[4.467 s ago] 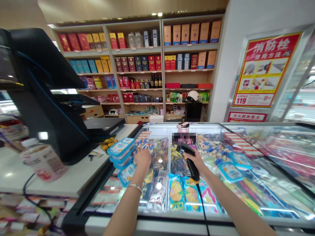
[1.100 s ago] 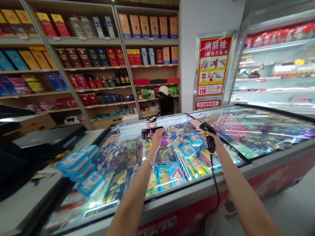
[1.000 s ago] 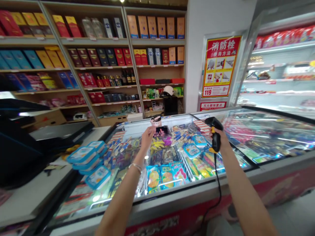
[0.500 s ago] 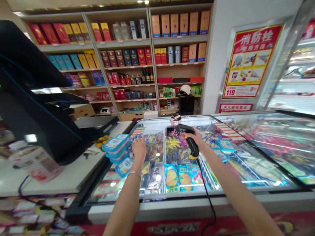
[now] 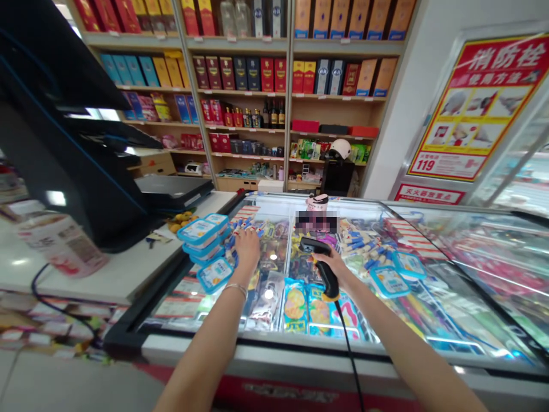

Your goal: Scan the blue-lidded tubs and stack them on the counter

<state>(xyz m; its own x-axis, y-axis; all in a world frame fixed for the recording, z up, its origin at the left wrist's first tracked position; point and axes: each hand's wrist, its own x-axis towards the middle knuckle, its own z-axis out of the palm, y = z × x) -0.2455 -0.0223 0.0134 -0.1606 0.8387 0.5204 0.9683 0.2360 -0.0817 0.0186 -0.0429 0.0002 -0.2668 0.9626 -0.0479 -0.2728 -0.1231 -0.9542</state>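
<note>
My right hand (image 5: 333,268) grips a black and yellow barcode scanner (image 5: 326,276), its head pointing left and its cable hanging over the freezer's front. My left hand (image 5: 247,247) reaches palm down over a group of small blue, white and tan wrapped items (image 5: 243,225), its fingers spread and touching them. Its palm hides part of that group. Left of this hand is a stack of blue-rimmed plastic tubs (image 5: 201,230), with one more tub (image 5: 215,274) in front. A larger pile of similar wrapped items (image 5: 364,245) lies to the right of the scanner.
Two more blue-rimmed tubs (image 5: 390,280) lie right of my right forearm. The glass-topped freezer (image 5: 274,337) holds colourful packs. A pink cup (image 5: 317,201) stands at its back. On the left counter (image 5: 128,286) are a black checkout terminal (image 5: 55,143) and a pink-white bottle (image 5: 64,243).
The view has tilted down and shifted. My right hand has brought the scanner lower and nearer, turning its head leftward. My left hand stays by the small wrapped items.
</note>
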